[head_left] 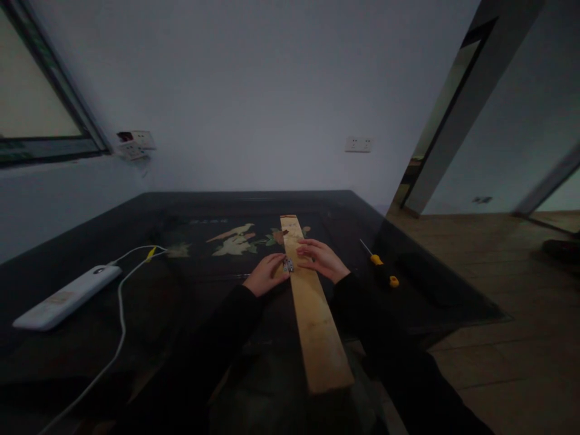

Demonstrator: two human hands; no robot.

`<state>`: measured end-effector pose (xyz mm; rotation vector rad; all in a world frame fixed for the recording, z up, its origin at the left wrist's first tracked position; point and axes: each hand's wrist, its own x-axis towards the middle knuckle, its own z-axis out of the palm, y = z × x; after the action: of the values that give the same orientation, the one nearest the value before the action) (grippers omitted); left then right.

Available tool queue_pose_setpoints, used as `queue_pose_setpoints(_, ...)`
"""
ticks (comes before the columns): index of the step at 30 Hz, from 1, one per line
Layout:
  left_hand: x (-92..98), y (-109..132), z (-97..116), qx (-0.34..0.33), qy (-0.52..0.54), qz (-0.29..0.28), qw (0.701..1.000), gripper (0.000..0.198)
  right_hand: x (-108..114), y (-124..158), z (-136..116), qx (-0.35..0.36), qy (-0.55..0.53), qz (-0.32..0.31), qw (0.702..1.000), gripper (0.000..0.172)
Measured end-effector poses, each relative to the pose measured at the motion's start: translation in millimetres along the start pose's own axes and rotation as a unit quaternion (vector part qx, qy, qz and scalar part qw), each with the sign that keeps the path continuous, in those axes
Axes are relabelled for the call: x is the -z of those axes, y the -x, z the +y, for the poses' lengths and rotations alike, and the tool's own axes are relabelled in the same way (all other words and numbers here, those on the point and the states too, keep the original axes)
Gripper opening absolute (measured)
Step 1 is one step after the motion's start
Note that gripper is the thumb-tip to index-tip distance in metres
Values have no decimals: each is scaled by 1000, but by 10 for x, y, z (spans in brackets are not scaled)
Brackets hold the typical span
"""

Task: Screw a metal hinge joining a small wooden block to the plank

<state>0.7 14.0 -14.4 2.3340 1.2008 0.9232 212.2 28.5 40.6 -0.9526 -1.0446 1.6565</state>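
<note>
A long, pale wooden board [319, 326] lies on the dark table, its near end jutting past the front edge toward me. Partway along its left side sits a small metal hinge [289, 265] with holes in it. My left hand [267, 275] is closed on the hinge, with thumb and fingers at the board's left edge. A bit of light wood shows beside those fingers, partly hidden. From the right, my right hand [324, 258] grips the board, its curled fingers resting over the top face across from the hinge.
To the right lies a yellow-and-black screwdriver [376, 260], with a dark flat object [428, 281] beyond it. A white power strip [67, 297] with a cable [121, 308] is on the left. The dark table [217, 196] has a bird-and-flower picture and stands against the wall.
</note>
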Motion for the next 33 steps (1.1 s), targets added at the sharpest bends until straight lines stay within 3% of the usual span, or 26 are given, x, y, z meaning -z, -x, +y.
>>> queue_pose_setpoints(7, 2, 1, -19, -8, -6, -15, 1000, 54, 9, -80, 140, -27, -69, -23, 997, 24)
queue_pose_setpoints(22, -1, -3, -53, -17, -6, -22, 1000, 54, -179, -29, 111, -8, -11, -7, 1000, 18)
queue_pose_setpoints(27, 8, 1, -76, -3, -3, -25, 1000, 54, -193, -81, 282, 99, 94, 10, 991, 19)
queue_pose_setpoints(33, 22, -5, -103, -10, -11, -31, 999, 55, -153, -91, 428, 241, 331, 17, 912, 22)
